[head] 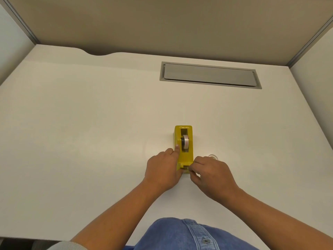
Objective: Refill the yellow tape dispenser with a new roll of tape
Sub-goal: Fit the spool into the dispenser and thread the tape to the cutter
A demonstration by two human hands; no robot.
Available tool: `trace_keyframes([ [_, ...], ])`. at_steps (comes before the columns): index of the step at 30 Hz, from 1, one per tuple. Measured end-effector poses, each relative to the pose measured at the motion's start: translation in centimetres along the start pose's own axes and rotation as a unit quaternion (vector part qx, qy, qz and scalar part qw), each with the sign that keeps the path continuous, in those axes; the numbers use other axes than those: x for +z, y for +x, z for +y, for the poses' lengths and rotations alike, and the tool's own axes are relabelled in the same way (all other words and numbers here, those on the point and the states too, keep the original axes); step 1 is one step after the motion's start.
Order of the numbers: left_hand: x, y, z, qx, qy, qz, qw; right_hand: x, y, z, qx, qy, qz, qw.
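One yellow tape dispenser (183, 147) stands on the pale counter (90, 123), a little right of centre and close to the near edge, its long axis running near to far. A roll of tape (185, 144) sits upright in the slot in its top, the pale band of tape facing up and a dark hub showing on the roll's left side. The left hand (163, 171) rests against the dispenser's left side, with the index finger (177, 150) stretched along the top edge beside the roll and the other fingers curled around the near left corner, so this grip steadies the body of the dispenser. The right hand (211, 176) is at the near end, where the cutter lies; its thumb and fingertips are pinched together right at that end, but whether they hold the tape's loose end cannot be told, as the spot is too small and partly hidden. Just beyond the right hand, touching the counter to the right of the dispenser, lies a small clear ring (212, 156), only partly visible. Farther off, toward the far right of the counter, a grey cable hatch (210, 75) is set flush into the surface. Beige partition panels (162, 24) close the far side. At the near edge a blue denim shirt (180, 235) shows.
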State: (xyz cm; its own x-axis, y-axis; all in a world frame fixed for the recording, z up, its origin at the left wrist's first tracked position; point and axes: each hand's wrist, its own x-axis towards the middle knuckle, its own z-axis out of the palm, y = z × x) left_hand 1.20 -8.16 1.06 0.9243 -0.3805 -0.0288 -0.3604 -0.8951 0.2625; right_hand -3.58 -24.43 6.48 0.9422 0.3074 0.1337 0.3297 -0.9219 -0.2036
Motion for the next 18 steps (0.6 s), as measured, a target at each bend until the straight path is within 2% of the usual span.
trace_keyframes([
  [18,-0.2,0.1,0.0,0.001,0.000,-0.002,1.000,1.3,0.0,0.0,-0.016,0.000,-0.012,1.000],
])
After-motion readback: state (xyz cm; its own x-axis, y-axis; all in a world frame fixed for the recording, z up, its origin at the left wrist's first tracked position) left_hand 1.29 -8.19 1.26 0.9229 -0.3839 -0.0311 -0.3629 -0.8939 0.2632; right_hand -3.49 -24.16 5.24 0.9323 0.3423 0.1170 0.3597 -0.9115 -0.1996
